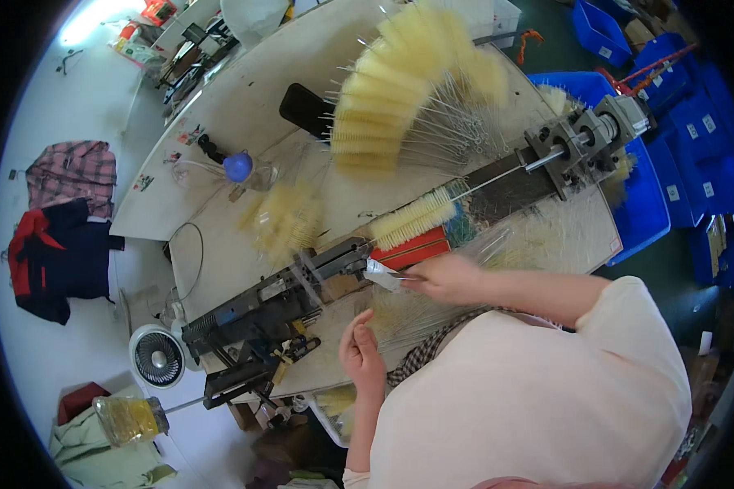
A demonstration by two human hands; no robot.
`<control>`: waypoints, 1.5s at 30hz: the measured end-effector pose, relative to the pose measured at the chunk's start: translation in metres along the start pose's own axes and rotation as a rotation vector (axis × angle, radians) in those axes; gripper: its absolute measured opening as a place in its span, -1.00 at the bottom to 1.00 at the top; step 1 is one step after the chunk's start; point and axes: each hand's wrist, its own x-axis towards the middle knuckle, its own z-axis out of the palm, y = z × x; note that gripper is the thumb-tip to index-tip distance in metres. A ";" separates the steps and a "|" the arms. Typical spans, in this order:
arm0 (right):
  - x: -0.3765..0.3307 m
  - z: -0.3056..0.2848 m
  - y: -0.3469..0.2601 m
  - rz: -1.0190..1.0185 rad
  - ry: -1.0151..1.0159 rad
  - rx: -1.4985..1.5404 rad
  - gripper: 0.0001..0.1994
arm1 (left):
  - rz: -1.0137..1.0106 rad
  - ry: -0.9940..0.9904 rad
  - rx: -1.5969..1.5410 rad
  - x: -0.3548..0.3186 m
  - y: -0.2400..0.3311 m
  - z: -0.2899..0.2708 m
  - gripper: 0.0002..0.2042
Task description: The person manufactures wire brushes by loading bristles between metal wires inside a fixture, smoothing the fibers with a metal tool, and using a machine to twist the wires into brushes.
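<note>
brushes and machine on the bench
fanned brushes (408,81) lie behind the machine (318,281); the fan (156,356) stands off the bench's (245,106) left edge.

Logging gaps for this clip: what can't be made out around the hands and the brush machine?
All in the head view:
- Right hand: motion-blurred; its grip on the silvery piece is unclear.
- Left hand: fingers curled; whether it holds anything is hidden.
- Wire bundle: partly covered by the person's sleeve and body.
- Pale yellow brush on the machine: bristle detail too small.

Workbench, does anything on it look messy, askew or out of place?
Mostly orderly: finished yellow brushes lie fanned in a pile. Loose pale bristles are strewn over the workbench beside the machine, looking spilled. Nothing looks damaged.
</note>
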 end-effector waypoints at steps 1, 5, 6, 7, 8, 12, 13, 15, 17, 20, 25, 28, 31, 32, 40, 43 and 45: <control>0.012 0.025 0.002 0.051 -0.002 0.354 -0.54 | 0.096 -0.025 0.058 0.001 0.010 0.011 -0.75; 0.017 0.035 0.002 0.062 0.160 0.665 -0.54 | 0.410 -0.131 0.207 0.019 0.017 0.024 -0.73; 0.015 0.017 0.003 0.063 0.157 0.659 -0.54 | 0.409 -0.127 0.200 0.028 0.020 0.025 -0.73; 0.005 -0.013 0.000 0.012 0.089 0.522 -0.56 | 0.532 -0.144 0.413 0.031 0.024 0.024 -0.70; -0.007 -0.039 -0.004 -0.035 0.020 0.389 -0.58 | 0.646 -0.165 0.628 0.030 0.028 0.026 -0.67; -0.017 -0.127 -0.002 -0.339 0.338 -0.180 -0.84 | 0.915 -0.191 1.217 0.039 0.047 0.055 -0.57; -0.020 -0.144 0.002 -0.360 0.346 -0.392 -0.82 | 0.942 -0.203 1.245 0.042 0.050 0.054 -0.58; -0.028 -0.159 0.020 -0.375 0.345 -0.609 -0.79 | 0.966 -0.217 1.263 0.046 0.058 0.049 -0.58; -0.040 -0.160 0.041 -0.243 0.234 -0.966 -0.79 | 1.042 0.062 1.122 0.042 0.064 0.037 -0.54; -0.041 -0.165 0.050 -0.229 0.313 -0.905 -0.87 | 0.864 0.236 0.913 0.041 0.045 0.002 -0.52; -0.012 -0.179 0.043 0.040 0.393 -0.421 -0.81 | 0.570 0.042 0.488 0.029 0.053 0.017 -0.58; -0.008 -0.180 0.041 0.105 0.218 -0.656 -0.80 | 0.453 -0.171 0.482 0.031 0.054 0.018 -0.68; -0.030 -0.185 0.039 -0.001 0.383 -0.671 -0.77 | 0.530 -0.109 0.480 0.029 0.046 0.009 -0.76; -0.024 -0.192 0.047 -0.068 0.579 -0.626 -0.77 | 0.433 -0.078 0.396 0.028 0.049 0.011 -0.80; 0.025 -0.219 0.091 -0.096 0.677 -0.580 -0.72 | 0.473 -0.094 0.513 0.039 0.068 0.031 -0.94; -0.001 -0.242 0.062 -0.212 0.702 -0.223 -0.73 | 0.727 -0.055 0.913 0.055 0.092 0.044 -0.93; -0.011 -0.244 0.010 -0.237 0.738 -0.074 -0.72 | 0.844 -0.105 1.036 0.070 0.103 0.070 -0.93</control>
